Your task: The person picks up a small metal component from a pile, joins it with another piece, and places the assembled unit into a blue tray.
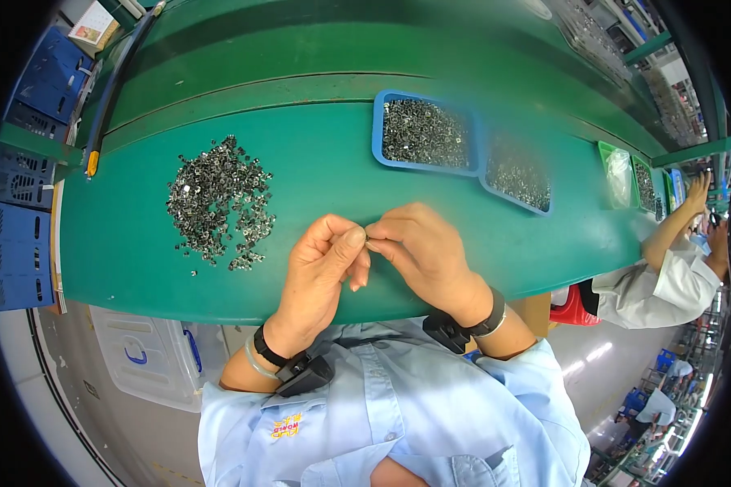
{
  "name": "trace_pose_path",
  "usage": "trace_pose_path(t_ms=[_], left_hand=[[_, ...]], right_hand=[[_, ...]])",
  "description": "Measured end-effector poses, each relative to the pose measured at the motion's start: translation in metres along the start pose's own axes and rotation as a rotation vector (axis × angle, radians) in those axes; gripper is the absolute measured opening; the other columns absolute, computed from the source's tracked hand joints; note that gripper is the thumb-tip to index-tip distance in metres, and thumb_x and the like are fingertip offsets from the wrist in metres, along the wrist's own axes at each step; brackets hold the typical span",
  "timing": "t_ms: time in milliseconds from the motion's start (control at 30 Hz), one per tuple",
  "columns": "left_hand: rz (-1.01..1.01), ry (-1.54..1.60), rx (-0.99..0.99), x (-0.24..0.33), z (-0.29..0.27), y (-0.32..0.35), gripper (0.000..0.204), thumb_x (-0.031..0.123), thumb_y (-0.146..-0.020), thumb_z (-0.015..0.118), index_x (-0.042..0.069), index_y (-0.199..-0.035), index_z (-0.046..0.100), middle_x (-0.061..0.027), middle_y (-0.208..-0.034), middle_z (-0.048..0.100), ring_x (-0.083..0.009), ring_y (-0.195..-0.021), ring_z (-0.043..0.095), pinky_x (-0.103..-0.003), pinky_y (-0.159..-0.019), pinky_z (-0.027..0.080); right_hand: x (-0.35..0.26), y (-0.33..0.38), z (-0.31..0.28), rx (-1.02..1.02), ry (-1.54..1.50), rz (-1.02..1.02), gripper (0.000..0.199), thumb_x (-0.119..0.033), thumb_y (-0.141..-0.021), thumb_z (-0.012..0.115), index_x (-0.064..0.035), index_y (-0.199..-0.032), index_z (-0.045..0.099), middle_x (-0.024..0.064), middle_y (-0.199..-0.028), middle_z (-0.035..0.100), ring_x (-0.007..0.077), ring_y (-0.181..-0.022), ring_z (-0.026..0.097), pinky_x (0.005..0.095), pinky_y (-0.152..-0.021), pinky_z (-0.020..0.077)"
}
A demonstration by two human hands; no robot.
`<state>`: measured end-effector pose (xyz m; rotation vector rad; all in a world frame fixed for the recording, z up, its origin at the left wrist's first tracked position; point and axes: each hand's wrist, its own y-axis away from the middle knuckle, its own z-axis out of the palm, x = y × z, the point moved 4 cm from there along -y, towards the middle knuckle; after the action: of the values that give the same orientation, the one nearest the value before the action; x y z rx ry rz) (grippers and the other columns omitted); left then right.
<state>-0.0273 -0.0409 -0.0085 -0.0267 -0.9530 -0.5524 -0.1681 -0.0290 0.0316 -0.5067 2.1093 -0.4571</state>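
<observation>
While both wrists hover above the green tabletop (138,243), the left hand (321,272) and right hand (422,247) meet, fingers pinched together on a tiny metal part (366,239).

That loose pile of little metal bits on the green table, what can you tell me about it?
The pile is a heap of many small, shiny grey, metal-looking parts, too small to make out singly. It lies loose on the green table, in no tray, thick in the middle with strays scattered at its lower edge. It sits ahead and left of the left hand. Neither hand touches it.
</observation>
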Motion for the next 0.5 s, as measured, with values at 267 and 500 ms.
trace_pose_path(t_ms=[267,500], left_hand=[[-0.076,0.27,-0.157,0.003,0.01,0.005,0.016,0.021,-0.095,0.051,0.005,-0.093,0.053,-0.0058,-0.075,0.058,-0.0119,-0.056,0.051,-0.024,-0.049,0.039],[-0.113,0.414,-0.225,-0.004,0.012,0.005,0.015,0.021,-0.094,0.054,0.007,-0.095,0.053,-0.0058,-0.074,0.058,-0.0128,-0.055,0.05,-0.026,-0.048,0.038]], right_hand=[[-0.002,0.001,-0.001,0.08,-0.215,0.041,0.014,-0.004,-0.075,0.069,-0.0055,-0.088,0.064,0.006,-0.084,0.062,0.0206,-0.075,0.06,0.03,-0.062,0.0492],[-0.003,0.001,-0.003,0.081,-0.301,0.011,0.013,-0.004,-0.076,0.069,-0.0064,-0.088,0.065,0.0063,-0.081,0.063,0.0203,-0.074,0.06,0.03,-0.062,0.0497]])
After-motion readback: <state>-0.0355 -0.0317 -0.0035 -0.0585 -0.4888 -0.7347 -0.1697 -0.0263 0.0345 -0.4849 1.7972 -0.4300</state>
